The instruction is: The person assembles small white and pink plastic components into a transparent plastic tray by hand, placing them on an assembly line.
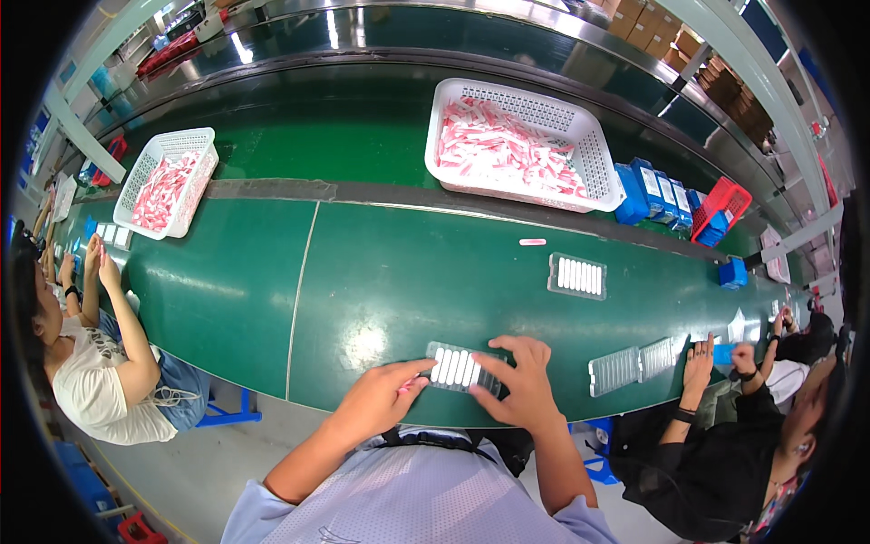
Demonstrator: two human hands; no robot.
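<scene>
A clear plastic tray [439, 348] lies on the green table in front of me, with several white sticks [455, 367] side by side in it. At its left end is my left hand [379, 395], its fingertips closed on a small pink-and-white stick [404, 388] that is partly hidden. My right hand [521, 385] grips the tray's right end, thumb near the front edge and fingers over the far side. The right hand covers part of that end. Farther off, a second clear tray [577, 292] holds a row of white sticks, and a single pink stick [533, 242] lies near it.
Beyond the table strip stands a white basket [594, 150] heaped with pink-and-white sticks; another basket [207, 172] is at far left. Blue boxes [648, 190] and a red crate [722, 207] stand right. An open clear case [616, 372] lies near a co-worker's hands [698, 367]. Another person sits left.
</scene>
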